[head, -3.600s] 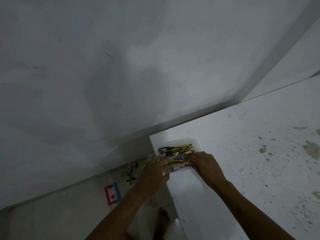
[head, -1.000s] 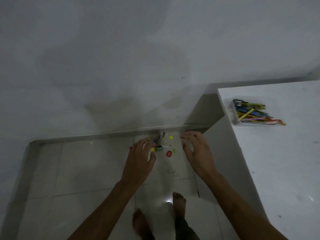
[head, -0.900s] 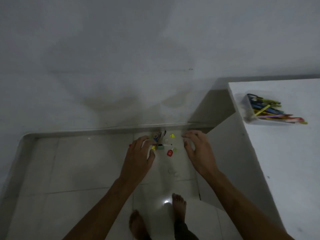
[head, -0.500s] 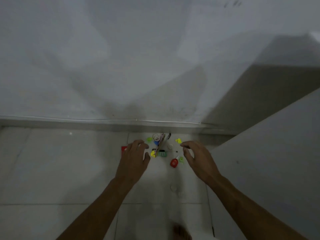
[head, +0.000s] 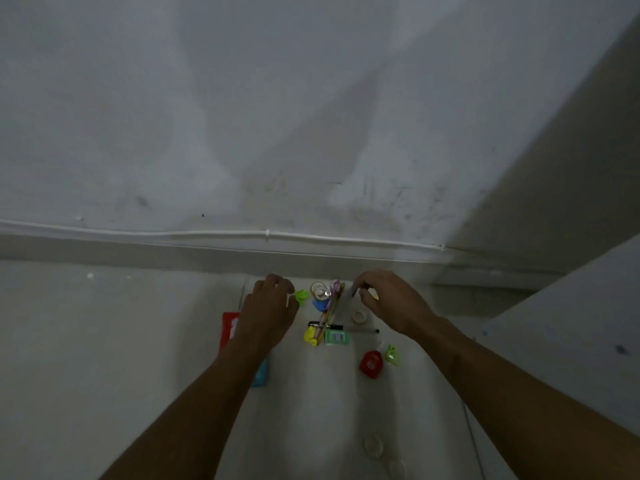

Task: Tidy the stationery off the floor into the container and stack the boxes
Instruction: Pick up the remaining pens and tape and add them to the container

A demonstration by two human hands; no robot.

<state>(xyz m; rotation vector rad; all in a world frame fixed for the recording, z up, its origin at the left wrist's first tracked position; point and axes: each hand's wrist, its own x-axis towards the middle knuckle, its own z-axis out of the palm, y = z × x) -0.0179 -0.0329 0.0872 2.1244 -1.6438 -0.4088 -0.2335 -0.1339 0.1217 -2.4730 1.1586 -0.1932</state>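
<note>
Both hands are low over the floor (head: 104, 358), near the wall (head: 311, 116). Left hand (head: 268, 311) is palm down w/ fingers curled a bit & holding nothing; its fingertips are just beside a small green thing (head: 300, 296). A red box (head: 228, 327) lies partly under the left wrist & a blue box (head: 260, 373) peeks out under the left arm. Right hand (head: 391, 304) has fingers bent, w/ finger & thumb pinched on a small dark thing (head: 354, 292); can't tell what it is. Between the hands is a pile of stationery: a clear tape roll (head: 320, 291), pencils (head: 330, 303) lying together, a yellow thing (head: 311, 336), a green eraser (head: 336, 337), a thin pen (head: 363, 330). A red sharpener (head: 371, 364) & a light green one (head: 393, 355) lie nearer the person, below the right hand. All are on the floor, none in a container.
</note>
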